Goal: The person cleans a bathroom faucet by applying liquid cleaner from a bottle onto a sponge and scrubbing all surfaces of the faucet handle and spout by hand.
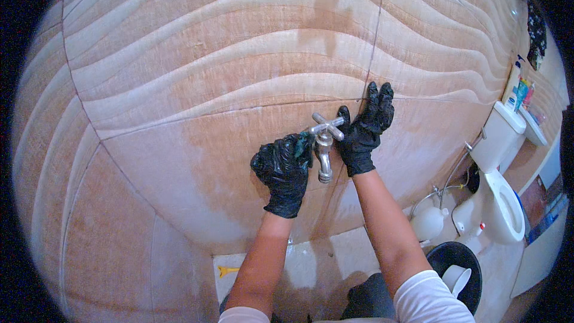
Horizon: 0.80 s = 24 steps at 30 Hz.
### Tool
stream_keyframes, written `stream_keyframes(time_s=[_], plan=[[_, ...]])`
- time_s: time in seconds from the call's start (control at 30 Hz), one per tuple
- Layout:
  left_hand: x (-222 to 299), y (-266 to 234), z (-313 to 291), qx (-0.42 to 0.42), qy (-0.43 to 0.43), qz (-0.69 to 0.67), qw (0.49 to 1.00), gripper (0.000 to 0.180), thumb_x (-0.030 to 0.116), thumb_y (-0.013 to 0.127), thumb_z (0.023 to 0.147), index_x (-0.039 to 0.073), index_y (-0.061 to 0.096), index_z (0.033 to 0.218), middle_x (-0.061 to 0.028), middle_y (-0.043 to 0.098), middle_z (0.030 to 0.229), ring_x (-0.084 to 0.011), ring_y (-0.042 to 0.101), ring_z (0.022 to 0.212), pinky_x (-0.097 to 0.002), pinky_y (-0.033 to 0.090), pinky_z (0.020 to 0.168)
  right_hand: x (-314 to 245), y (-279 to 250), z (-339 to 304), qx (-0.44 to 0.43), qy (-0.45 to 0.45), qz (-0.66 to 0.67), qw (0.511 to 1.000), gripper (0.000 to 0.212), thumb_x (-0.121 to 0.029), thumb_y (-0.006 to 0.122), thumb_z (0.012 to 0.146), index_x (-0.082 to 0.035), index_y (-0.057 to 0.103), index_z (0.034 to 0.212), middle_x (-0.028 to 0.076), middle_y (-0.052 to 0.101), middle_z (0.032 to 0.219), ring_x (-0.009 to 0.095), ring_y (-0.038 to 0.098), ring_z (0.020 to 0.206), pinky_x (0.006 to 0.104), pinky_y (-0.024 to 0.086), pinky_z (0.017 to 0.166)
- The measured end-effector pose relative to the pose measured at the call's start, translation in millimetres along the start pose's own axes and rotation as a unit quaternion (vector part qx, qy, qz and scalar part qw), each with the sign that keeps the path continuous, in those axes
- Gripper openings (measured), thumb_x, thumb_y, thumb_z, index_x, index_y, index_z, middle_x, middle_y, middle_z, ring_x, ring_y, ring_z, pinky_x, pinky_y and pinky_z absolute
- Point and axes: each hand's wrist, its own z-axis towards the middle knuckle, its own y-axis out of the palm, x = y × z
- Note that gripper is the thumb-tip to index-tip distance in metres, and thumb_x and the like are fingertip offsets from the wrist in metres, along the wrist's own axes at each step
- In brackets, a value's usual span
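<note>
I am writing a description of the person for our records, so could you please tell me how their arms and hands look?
The left hand and the right hand wear short, thin-looking black gloves, wrinkled and slightly shiny. The forearms are bare up to whitish sleeves. No markings can be made out on the gloves or sleeves.

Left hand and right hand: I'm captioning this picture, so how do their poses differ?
The left hand is curled round dark green material, left of the tap; the right hand extends its fingers upward, to the tap's right. The left hand sits lower than the right hand. Both wear black gloves.
</note>
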Motion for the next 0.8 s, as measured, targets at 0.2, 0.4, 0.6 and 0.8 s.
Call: stream_keyframes(time_s=[0.2, 0.4, 0.6, 0.8], plan=[[4.3, 7.8, 13.8, 0.018, 0.025, 0.015, 0.999, 0.013, 0.020, 0.063, 0.068, 0.017, 0.057, 0.079, -0.0017, 0.050, 0.065, -0.0223, 0.048, 0.061, -0.0370, 0.034, 0.053, 5.7, 2.8, -0.4, 0.009, -0.009, -0.013, 1.000, 0.074, -0.032, 0.064, 0.071, -0.009, 0.030, 0.133, 0.020, 0.021, 0.140, 0.035, 0.017, 0.130, 0.0472, 0.009, 0.104], [4.1, 2.7, 5.3, 0.025, 0.017, 0.015, 0.999, 0.012, 0.020, 0.065, 0.068, 0.016, 0.055, 0.074, -0.0021, 0.046, 0.061, -0.0212, 0.047, 0.057, -0.0358, 0.032, 0.048, 4.0, -1.9, -0.2, -0.005, -0.012, -0.017, 1.000, 0.076, -0.031, 0.065, 0.070, -0.009, 0.030, 0.133, 0.020, 0.021, 0.140, 0.034, 0.016, 0.131, 0.0478, 0.009, 0.104], [-6.4, 6.6, -6.4, -0.018, 0.024, 0.033, 0.999, 0.010, 0.022, 0.064, 0.069, 0.018, 0.055, 0.069, -0.0013, 0.046, 0.059, -0.0211, 0.047, 0.056, -0.0362, 0.031, 0.048, 0.7, -1.1, 0.3, -0.020, 0.000, -0.013, 1.000, 0.072, -0.035, 0.062, 0.071, -0.007, 0.032, 0.131, 0.021, 0.020, 0.140, 0.035, 0.014, 0.130, 0.0486, 0.008, 0.104], [14.5, -4.1, 23.8, 0.003, 0.024, 0.021, 0.999, 0.009, 0.018, 0.063, 0.067, 0.018, 0.057, 0.072, -0.0018, 0.046, 0.060, -0.0216, 0.047, 0.059, -0.0370, 0.032, 0.052, 0.2, -6.6, 0.6, -0.022, 0.001, -0.001, 1.000, 0.071, -0.037, 0.060, 0.073, -0.005, 0.033, 0.130, 0.023, 0.020, 0.139, 0.036, 0.014, 0.130, 0.0490, 0.008, 0.104]])
